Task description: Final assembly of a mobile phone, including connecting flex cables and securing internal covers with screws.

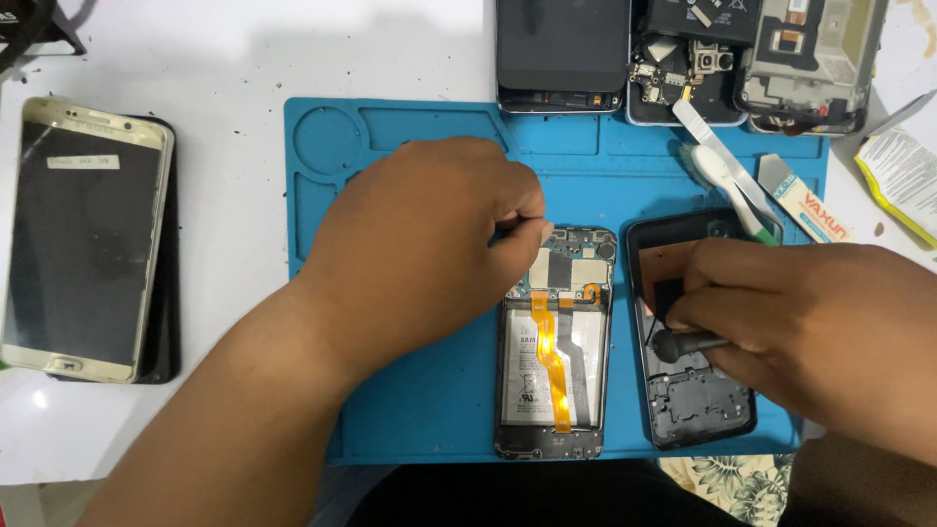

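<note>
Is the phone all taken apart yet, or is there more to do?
Partly. Done: the opened phone has its back off, with the dark back cover lying beside it on the blue mat. In hand: the left hand pinches at the phone's top edge, and the right hand holds a dark-handled tool. Left: the battery, orange ribbon cable and circuit board are still inside.

Your view is bright and even, lit from overhead. White counter is blown out near the top left, with a soft shadow there. Focus is sharp mid-frame; slight softness toward the edges, no motion blur.
</note>
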